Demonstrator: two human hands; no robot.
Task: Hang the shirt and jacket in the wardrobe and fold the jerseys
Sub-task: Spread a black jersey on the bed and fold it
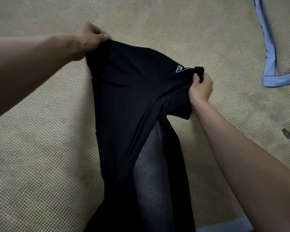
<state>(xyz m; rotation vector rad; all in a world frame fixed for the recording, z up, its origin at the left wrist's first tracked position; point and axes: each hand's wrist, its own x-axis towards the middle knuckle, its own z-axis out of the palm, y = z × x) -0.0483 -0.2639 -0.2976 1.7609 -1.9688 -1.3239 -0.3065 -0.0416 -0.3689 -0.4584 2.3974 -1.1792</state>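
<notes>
Each grip is closed on cloth, left hand [89,39] and right hand [200,88] pinching the black jersey [132,106] by its top, aloft over the woven mat [40,148]; it looks light, limp and slippery, best held at the shoulders.

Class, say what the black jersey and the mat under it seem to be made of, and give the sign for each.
Black jersey: likely smooth synthetic sports fabric, matte, with a see-through mesh panel of fine holes. Mat: seemingly woven rattan or straw, tan, regular basket weave, blue cloth edging.
</notes>
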